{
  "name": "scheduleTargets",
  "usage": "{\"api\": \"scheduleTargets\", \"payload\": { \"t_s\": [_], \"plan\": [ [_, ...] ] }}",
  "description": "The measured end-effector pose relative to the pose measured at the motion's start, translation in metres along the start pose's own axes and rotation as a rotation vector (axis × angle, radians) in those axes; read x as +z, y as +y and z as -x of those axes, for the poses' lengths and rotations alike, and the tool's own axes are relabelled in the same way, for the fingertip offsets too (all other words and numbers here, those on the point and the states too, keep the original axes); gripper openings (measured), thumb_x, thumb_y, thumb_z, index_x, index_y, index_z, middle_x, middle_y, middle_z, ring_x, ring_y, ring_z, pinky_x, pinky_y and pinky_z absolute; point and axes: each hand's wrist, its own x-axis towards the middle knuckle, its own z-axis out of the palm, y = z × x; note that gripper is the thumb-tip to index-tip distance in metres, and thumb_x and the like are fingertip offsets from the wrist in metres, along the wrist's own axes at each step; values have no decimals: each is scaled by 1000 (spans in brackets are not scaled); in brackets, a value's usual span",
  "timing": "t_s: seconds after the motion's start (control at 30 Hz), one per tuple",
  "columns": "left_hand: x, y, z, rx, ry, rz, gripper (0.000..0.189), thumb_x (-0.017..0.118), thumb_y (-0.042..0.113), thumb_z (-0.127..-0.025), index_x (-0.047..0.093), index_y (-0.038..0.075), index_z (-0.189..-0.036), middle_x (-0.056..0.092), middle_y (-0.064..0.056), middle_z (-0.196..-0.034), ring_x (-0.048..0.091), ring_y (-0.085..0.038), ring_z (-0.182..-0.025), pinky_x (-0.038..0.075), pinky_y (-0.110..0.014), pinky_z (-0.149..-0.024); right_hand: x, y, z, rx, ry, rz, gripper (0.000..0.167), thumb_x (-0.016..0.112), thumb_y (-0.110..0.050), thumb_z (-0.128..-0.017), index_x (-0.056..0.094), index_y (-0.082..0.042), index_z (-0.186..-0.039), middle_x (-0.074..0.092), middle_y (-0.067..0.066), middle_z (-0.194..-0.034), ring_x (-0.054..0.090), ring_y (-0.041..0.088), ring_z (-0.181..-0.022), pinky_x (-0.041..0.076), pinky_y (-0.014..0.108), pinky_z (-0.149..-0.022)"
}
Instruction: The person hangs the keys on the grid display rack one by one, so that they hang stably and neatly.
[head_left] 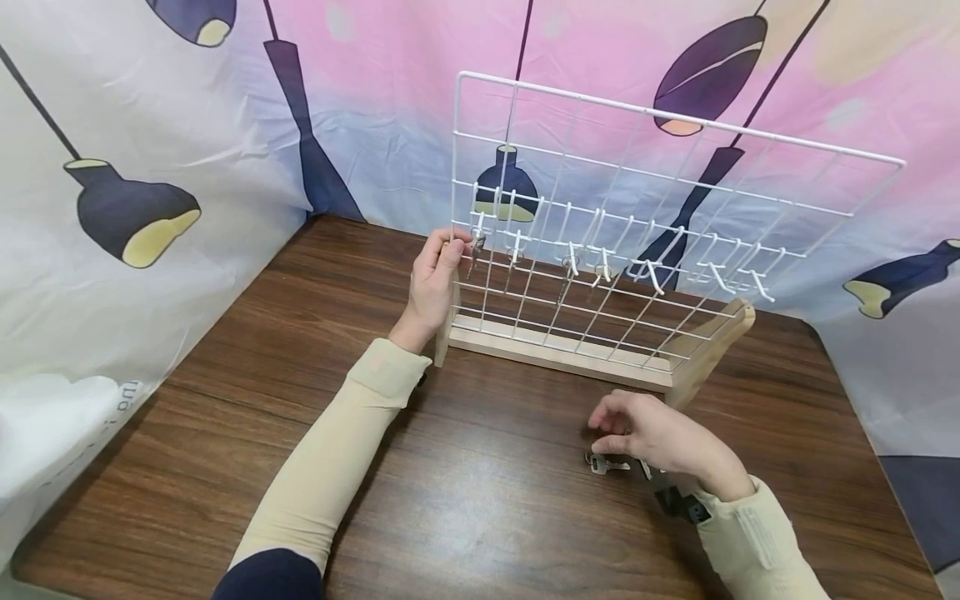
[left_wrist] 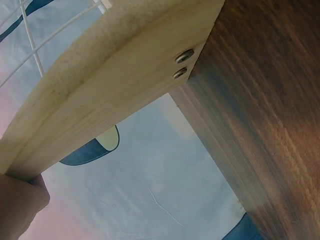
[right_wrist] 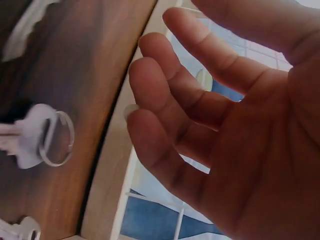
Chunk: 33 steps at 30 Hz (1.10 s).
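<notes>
A white wire grid rack (head_left: 577,333) on a wooden stand is upright on the table, with several white hooks along its middle. Keys hang from some hooks, such as the key (head_left: 474,254) at the left end. My left hand (head_left: 431,287) grips the rack's left wooden side piece (left_wrist: 100,75), its fingers near that hanging key. In front of the rack's right end, my right hand (head_left: 660,433) hovers over loose keys, fingers loosely bent and holding nothing. A key with a ring (right_wrist: 35,135) lies on the table beside the fingertips; other keys are partly cut off or covered.
The brown wooden table (head_left: 465,500) runs to the cloth backdrop (head_left: 360,142) printed with dark lamps. A wooden side piece (head_left: 712,342) stands at the rack's right end. A white bundle (head_left: 56,425) is at the far left.
</notes>
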Motion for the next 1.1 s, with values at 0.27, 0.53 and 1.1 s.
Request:
{"api": "scheduleTargets", "payload": {
  "t_s": [0.27, 0.53, 1.1],
  "plan": [
    [0, -2, -1, 24, -4, -7, 23, 39, 4, -103, 49, -15, -108, 57, 2, -92, 56, -13, -87, 49, -29, -81, 9, 9, 2, 11, -39, 28, 20, 78, -18, -83, 64, -11, -95, 59, -8, -77, 56, 7, -67, 49, 24, -58],
    [1, -3, -2, 21, -7, -9, 25, 40, 7, -103, 48, -16, -109, 56, 3, -92, 55, -12, -87, 49, -28, -82, 13, 12, 1, 7, -64, 35, 19, 78, -14, -83, 63, -12, -95, 58, -7, -80, 55, 8, -70, 49, 24, -61],
    [6, 16, 0, -21, 1, -36, 20, 36, -4, -102, 47, -20, -108, 55, 4, -90, 55, -7, -85, 48, -25, -81, 20, 14, -1, 57, -78, 65, 16, 77, -17, -84, 61, -16, -86, 55, -9, -70, 50, 5, -62, 45, 24, -55]
  ]
}}
